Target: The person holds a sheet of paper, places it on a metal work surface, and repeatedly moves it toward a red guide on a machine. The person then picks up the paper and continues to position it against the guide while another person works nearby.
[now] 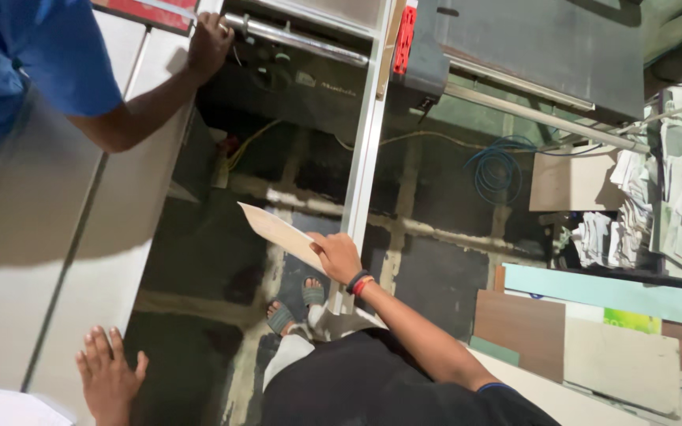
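Observation:
My right hand [336, 256] grips one end of a thin, pale wooden offcut [278, 231] that points up and to the left over the dark floor. There are dark and red bands on that wrist. My left hand [107, 377] lies flat, fingers spread, on the near edge of a large white panel [57, 237] at the left. A long pale aluminium rail [366, 150] runs from the saw table towards me, just beside my right hand. My sandalled feet [294, 304] stand below it.
A co-worker in a blue shirt stands at the upper left, with a hand [210, 41] on the metal bar of the grey panel saw [530, 47]. A coiled blue cable [499, 170] lies on the floor. Stacked board pieces [593, 331] and paper sheets [672, 205] fill the right side.

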